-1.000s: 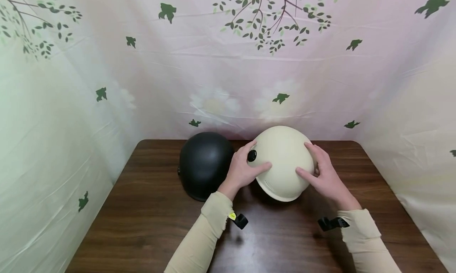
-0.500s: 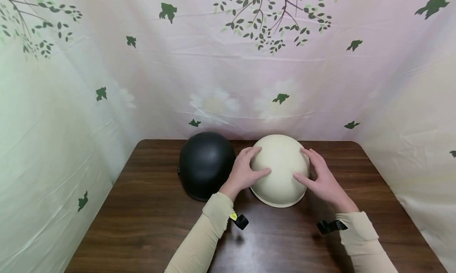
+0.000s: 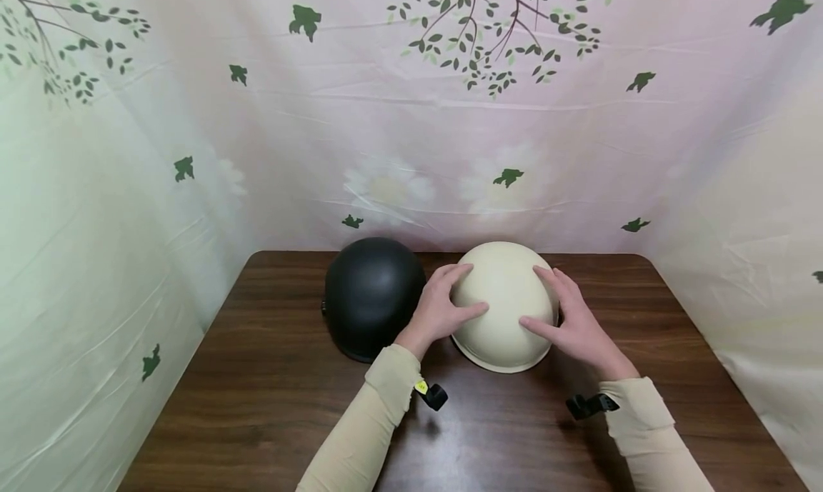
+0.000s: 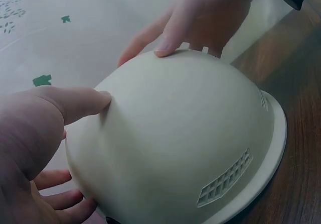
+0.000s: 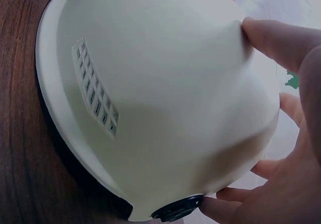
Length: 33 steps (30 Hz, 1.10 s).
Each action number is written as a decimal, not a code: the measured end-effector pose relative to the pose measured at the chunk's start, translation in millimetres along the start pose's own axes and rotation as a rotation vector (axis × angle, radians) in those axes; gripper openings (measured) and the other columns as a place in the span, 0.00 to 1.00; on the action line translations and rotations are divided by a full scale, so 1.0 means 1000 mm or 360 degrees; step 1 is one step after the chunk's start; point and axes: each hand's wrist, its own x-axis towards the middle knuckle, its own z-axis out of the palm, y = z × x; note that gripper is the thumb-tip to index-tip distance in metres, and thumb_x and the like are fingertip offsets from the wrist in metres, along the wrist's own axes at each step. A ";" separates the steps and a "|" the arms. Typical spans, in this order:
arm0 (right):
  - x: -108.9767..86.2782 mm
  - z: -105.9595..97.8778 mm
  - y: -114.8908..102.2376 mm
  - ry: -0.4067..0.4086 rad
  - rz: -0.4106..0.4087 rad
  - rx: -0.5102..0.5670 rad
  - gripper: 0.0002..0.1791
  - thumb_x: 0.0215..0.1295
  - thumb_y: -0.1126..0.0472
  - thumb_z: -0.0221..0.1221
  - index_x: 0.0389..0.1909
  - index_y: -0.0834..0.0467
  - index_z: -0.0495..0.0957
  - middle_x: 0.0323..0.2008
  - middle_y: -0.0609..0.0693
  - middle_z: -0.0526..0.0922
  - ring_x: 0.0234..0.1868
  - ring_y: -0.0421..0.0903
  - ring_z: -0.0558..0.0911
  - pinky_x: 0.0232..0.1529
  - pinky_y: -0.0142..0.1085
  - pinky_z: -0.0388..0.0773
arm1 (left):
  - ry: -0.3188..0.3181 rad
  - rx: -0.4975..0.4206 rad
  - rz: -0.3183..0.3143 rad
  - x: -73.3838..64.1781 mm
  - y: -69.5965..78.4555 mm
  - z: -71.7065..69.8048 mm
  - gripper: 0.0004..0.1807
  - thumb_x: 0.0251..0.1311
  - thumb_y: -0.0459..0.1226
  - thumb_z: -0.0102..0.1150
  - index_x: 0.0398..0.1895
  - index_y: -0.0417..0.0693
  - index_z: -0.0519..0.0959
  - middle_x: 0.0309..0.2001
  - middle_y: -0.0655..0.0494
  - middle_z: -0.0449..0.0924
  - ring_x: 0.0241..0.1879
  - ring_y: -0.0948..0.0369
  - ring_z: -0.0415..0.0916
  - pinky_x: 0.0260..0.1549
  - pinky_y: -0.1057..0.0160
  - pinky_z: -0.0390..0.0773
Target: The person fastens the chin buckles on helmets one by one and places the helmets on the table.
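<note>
A cream helmet [image 3: 503, 292] sits dome up on the brown table [image 3: 270, 406]. My left hand [image 3: 439, 311] grips its left side, the thumb lying on the dome and the other fingers spread down the flank. From the opposite side my right hand [image 3: 574, 322] holds it the same way, thumb on the shell. In the right wrist view, fingers of that hand reach a black round fitting [image 5: 178, 209] near the rim. Grid-like vents [image 4: 225, 179] show above the rim in the left wrist view. The helmet's inside is hidden.
A black helmet [image 3: 373, 299] stands dome up just left of my left hand. Behind the table hangs a pale curtain [image 3: 411, 128] with leaf and bird prints, and the cloth continues along both sides. A small black camera [image 3: 435, 397] is strapped at my left wrist.
The cream helmet has turned and come down slightly toward me, so its black side fitting and front lettering no longer show in the head view. My right hand has shifted a little left along it.
</note>
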 end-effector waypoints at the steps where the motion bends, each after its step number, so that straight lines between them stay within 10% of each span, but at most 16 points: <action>1: 0.001 0.001 -0.001 -0.0003 -0.0002 -0.0017 0.54 0.64 0.49 0.74 0.85 0.41 0.52 0.84 0.63 0.40 0.83 0.66 0.43 0.65 0.77 0.59 | -0.0002 0.0007 0.0004 0.000 0.000 -0.001 0.42 0.60 0.52 0.75 0.77 0.60 0.71 0.74 0.54 0.67 0.71 0.54 0.68 0.66 0.52 0.76; 8: 0.004 0.004 -0.008 -0.0031 0.0014 -0.0049 0.53 0.64 0.48 0.73 0.85 0.41 0.52 0.83 0.65 0.38 0.82 0.71 0.45 0.63 0.79 0.60 | 0.0008 0.0002 0.0123 -0.002 0.000 -0.013 0.34 0.66 0.47 0.72 0.74 0.55 0.74 0.72 0.51 0.70 0.69 0.53 0.71 0.61 0.53 0.80; 19: 0.009 0.004 -0.011 -0.0046 0.0040 -0.0052 0.55 0.64 0.47 0.73 0.85 0.40 0.50 0.83 0.65 0.36 0.80 0.73 0.47 0.64 0.78 0.60 | 0.0384 -0.0297 0.0522 -0.016 -0.003 -0.060 0.18 0.68 0.35 0.69 0.59 0.49 0.84 0.55 0.51 0.83 0.49 0.53 0.84 0.49 0.54 0.86; 33: 0.011 0.007 -0.009 -0.0020 0.0019 -0.0071 0.54 0.64 0.47 0.74 0.85 0.41 0.52 0.82 0.67 0.39 0.80 0.73 0.49 0.63 0.78 0.60 | 0.0580 -0.0236 0.0608 -0.052 -0.032 -0.106 0.17 0.66 0.31 0.70 0.57 0.48 0.85 0.54 0.52 0.84 0.45 0.54 0.86 0.44 0.49 0.88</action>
